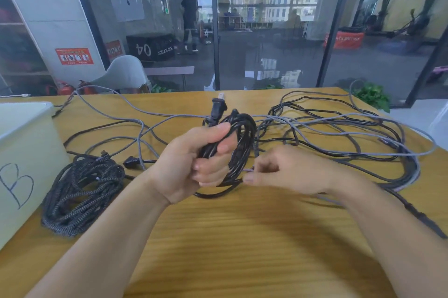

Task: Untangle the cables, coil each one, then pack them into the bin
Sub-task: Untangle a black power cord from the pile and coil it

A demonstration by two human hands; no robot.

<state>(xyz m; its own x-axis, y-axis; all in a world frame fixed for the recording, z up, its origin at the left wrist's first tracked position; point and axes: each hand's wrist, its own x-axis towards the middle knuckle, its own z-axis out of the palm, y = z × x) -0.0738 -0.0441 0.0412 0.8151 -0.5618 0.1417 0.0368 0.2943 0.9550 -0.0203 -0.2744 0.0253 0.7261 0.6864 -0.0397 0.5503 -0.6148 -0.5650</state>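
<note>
My left hand [194,159] grips a coil of black power cable [242,142] above the middle of the wooden table [242,237]; its two-pin plug [219,107] sticks up past my thumb. My right hand [286,171] pinches the same black cable at the coil's lower right, where a thin grey strand also runs. A tangle of grey and black cables [339,132] spreads over the table's right half. A finished coil of dark braided cable [82,191] lies at the left. The white bin [26,152], marked with a letter B, stands at the left edge.
Grey cable strands [116,106] run across the back left of the table, and a small black plug [132,160] lies beside the braided coil. A glass wall is beyond the far edge. A person stands far behind the glass.
</note>
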